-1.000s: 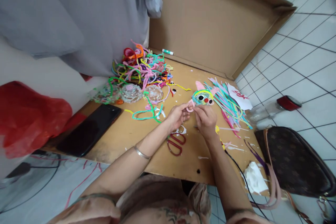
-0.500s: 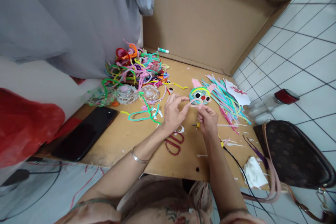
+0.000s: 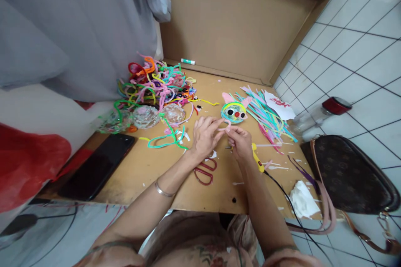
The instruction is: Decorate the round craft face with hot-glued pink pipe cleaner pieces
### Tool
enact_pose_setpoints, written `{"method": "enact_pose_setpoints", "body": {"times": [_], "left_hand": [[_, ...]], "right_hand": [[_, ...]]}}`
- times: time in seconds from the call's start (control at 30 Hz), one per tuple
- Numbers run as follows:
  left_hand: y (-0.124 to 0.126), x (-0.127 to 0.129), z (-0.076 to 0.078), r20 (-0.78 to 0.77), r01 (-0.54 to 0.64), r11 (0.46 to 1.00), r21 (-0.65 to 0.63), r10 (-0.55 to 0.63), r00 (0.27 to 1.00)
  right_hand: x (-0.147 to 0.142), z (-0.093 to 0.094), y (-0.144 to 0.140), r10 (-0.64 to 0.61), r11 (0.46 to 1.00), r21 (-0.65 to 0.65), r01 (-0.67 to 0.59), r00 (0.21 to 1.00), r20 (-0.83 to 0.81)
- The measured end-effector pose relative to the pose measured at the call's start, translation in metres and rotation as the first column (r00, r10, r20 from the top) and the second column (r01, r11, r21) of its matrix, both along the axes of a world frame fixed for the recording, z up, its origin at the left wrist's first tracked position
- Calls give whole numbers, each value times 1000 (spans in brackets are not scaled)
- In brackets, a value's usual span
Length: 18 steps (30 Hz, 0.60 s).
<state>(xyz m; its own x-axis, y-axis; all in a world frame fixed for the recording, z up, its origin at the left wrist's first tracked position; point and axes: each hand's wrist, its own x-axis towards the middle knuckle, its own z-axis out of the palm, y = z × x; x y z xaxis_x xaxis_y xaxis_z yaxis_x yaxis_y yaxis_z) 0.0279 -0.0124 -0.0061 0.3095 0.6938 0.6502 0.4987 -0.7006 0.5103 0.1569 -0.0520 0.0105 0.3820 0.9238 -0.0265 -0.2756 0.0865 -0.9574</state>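
Observation:
A pale pink pipe cleaner (image 3: 228, 124), bent into a small loop, is pinched between my two hands. My left hand (image 3: 205, 134) grips its left end, thumb and fingers together. On the other side, my right hand (image 3: 238, 138) holds it between thumb and fingertips. Just beyond them lies a round animal face (image 3: 234, 112) with pink ears, a yellow band, black eyes and a red nose. Red-handled scissors (image 3: 205, 172) rest below my left hand, their blades mostly hidden. A yellow glue gun (image 3: 257, 158) with a black cord lies partly behind my right hand.
Loose pipe cleaners (image 3: 266, 112) lie at the right by a paper (image 3: 280, 105). A tangled colourful heap (image 3: 156, 83) sits at the back left, near a black phone (image 3: 98, 167). A bottle (image 3: 326, 110), a brown bag (image 3: 347, 173) and crumpled tissue (image 3: 303, 200) line the right side.
My hands have drawn closer together and the pink loop has become smaller and tighter. The whole view has shifted slightly, and more of the yellow glue gun shows.

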Motion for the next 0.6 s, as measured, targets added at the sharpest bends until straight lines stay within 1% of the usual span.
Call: {"method": "enact_pose_setpoints", "body": {"times": [0.1,0.23,0.33,0.47,0.6], "left_hand": [[1,1,-1,42,9,999,-42,-8,999],[2,2,0,146,86,987,-134,-66,987],[2,2,2,166,121,977,-176,-92,982],[2,0,4,146,125,978,-168,-101,984],[3,-2,6,121,155,975,-157,-137,983]], "right_hand": [[-1,-1,0,8,1000,-3,-8,1000,-7],[1,-1,0,24,1000,-4,-24,1000,-4],[3,0,0,46,999,-13,-46,999,-2],[5,1,-1,78,996,-31,-78,997,-8],[7,3,-1,115,991,-62,-116,993,-13]]}}
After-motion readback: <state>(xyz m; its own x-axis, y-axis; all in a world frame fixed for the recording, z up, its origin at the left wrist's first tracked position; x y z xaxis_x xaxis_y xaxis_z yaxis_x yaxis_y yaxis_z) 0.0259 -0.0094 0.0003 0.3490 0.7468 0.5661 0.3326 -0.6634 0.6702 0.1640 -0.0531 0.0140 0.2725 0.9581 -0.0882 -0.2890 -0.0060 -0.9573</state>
